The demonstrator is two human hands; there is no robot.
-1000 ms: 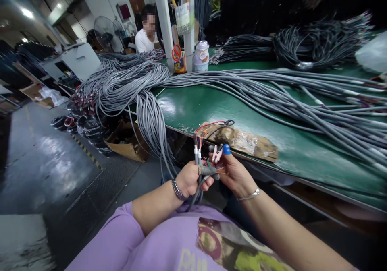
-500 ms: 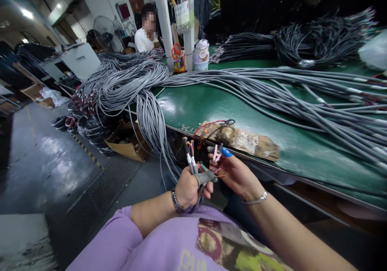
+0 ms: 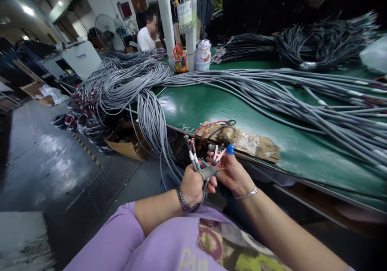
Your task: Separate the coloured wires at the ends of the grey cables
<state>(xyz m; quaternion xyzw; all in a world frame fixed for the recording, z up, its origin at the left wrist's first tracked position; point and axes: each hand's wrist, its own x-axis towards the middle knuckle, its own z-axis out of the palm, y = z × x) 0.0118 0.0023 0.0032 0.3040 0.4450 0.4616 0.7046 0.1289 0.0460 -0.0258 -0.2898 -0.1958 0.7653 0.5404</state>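
Observation:
My left hand (image 3: 193, 185) is closed around grey multi-core cables (image 3: 196, 164). Their stripped ends fan out above the fist as thin coloured wires (image 3: 190, 142), with white bands just below. A grey wrap covers a finger of this hand. Close on its right, my right hand (image 3: 236, 174) has a blue cover (image 3: 230, 149) on the thumb. Between its thumb and fingers is a pale pink clip (image 3: 218, 156), beside a few loose thin wires. The fingertips behind the clip are partly hidden.
Long grey cables (image 3: 256, 81) run across the green table (image 3: 193, 106). A taped wooden block (image 3: 260, 146) with red and black leads lies at the near edge. Posts (image 3: 191, 45), scissors (image 3: 177, 51) and a lilac cup (image 3: 203, 55) stand behind. A person (image 3: 146, 37) sits farther back.
My left hand and the cables have shifted slightly right. My right hand has moved a little left and closer, and the pink clip is turned, its two arms now showing as a V.

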